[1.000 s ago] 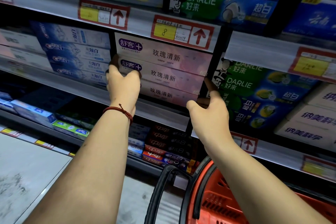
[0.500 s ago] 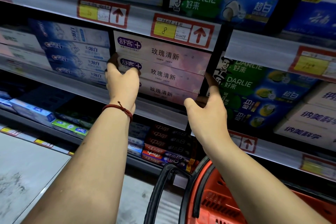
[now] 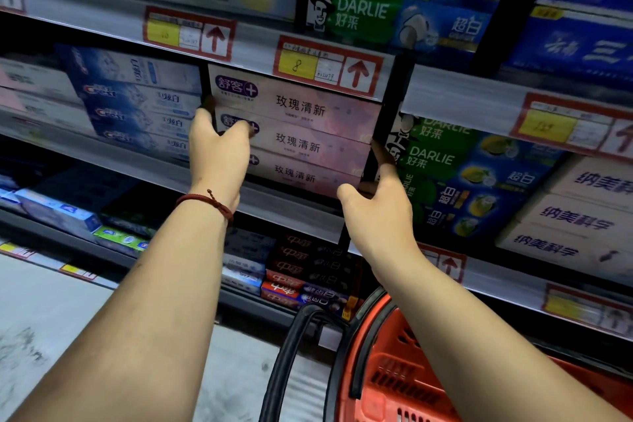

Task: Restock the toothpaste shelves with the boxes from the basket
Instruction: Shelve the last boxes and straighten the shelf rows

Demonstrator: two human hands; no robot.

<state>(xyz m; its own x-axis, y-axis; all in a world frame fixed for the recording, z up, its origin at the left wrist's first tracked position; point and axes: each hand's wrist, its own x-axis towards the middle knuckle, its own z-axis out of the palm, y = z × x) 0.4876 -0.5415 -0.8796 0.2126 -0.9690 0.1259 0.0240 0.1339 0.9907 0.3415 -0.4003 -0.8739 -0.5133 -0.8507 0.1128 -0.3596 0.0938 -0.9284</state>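
Observation:
Three pink toothpaste boxes [image 3: 308, 144] lie stacked on the middle shelf [image 3: 281, 212]. My left hand [image 3: 219, 154], with a red cord on its wrist, grips the stack's left end, thumb on the front of the middle box and fingers around the side. At the right end my right hand [image 3: 380, 216] holds the lower boxes, forefinger up along the end and thumb at the bottom box's front edge. The red basket [image 3: 387, 373] with its black handle sits low between my forearms; its contents are hidden.
Blue Crest boxes [image 3: 137, 106] stand left of the pink stack, green and blue Darlie boxes [image 3: 455, 175] to its right past a black upright [image 3: 387, 120]. Price tags with red arrows [image 3: 329, 68] line the shelf edges. More boxes fill the shelves above and below.
Both hands stay on the ends of the pink stack and have shifted only slightly up and left. Nothing was taken or let go.

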